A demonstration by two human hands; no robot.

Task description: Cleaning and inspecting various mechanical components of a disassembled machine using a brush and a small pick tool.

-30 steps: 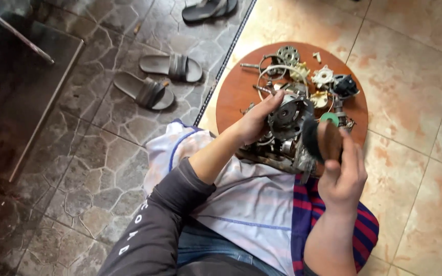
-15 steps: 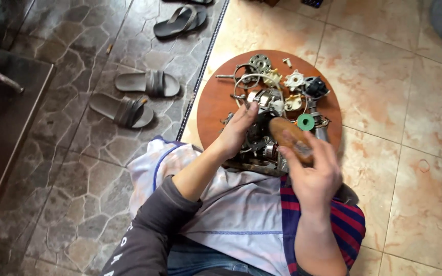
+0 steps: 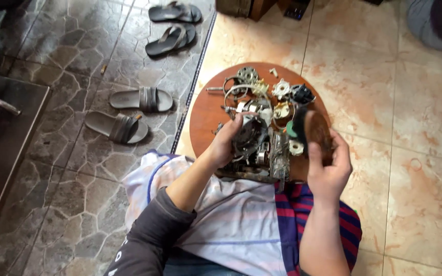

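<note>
A round brown wooden board (image 3: 205,115) lies on the floor in front of my knees, covered with dismantled metal machine parts. My left hand (image 3: 226,143) grips a grey metal mechanism (image 3: 254,145) at the board's near edge. My right hand (image 3: 328,166) holds a brown oval brush-like object (image 3: 317,130) with a dark underside, raised just right of the mechanism. A toothed gear (image 3: 247,75), a white star-shaped part (image 3: 281,89) and a black part (image 3: 301,94) lie at the far side of the board. White and striped cloth (image 3: 241,225) covers my lap.
Two pairs of sandals (image 3: 129,110) (image 3: 172,25) lie on the dark stone floor at left. A metal strip (image 3: 193,84) divides that floor from the beige tiles (image 3: 415,117) at right. Wooden furniture bases (image 3: 251,7) stand at the top; another person's clothing (image 3: 438,23) is top right.
The view has shifted, so the board sits lower and more centred. My right hand has moved rightward with the brown object, away from the mechanism. My left hand stays on the mechanism.
</note>
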